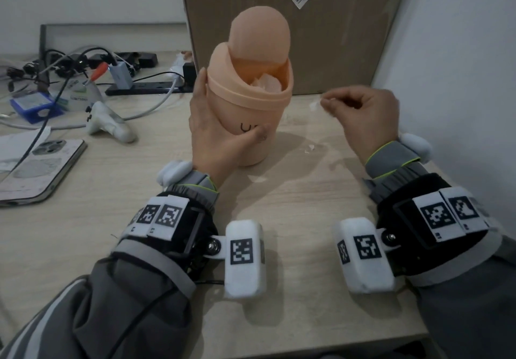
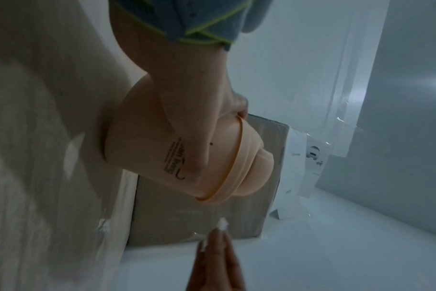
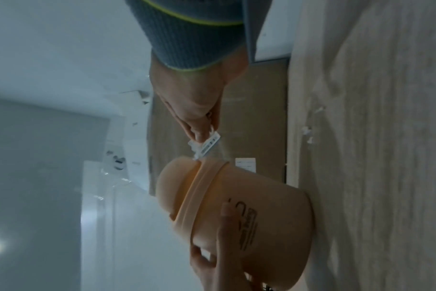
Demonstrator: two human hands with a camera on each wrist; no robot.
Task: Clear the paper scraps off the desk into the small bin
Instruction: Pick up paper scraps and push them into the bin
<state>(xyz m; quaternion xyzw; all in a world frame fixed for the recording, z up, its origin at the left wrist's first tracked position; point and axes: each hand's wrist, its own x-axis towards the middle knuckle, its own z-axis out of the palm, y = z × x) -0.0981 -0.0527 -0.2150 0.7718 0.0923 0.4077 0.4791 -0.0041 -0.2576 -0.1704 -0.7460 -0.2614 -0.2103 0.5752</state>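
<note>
The left hand (image 1: 215, 132) grips the small bin (image 1: 251, 99), tilted on the counter (image 1: 293, 196), swing lid tipped open. The right hand (image 1: 363, 110) pinches a paper scrap (image 1: 315, 105) just right of the rim. Carry it over the opening before letting go; more scraps (image 1: 310, 149) lie near the base.

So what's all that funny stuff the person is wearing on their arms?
Both arms wear grey jacket sleeves with lime-edged cuffs. Black straps on each wrist carry white blocks printed with black-and-white square codes. A thin black cable runs along the left sleeve.
</note>
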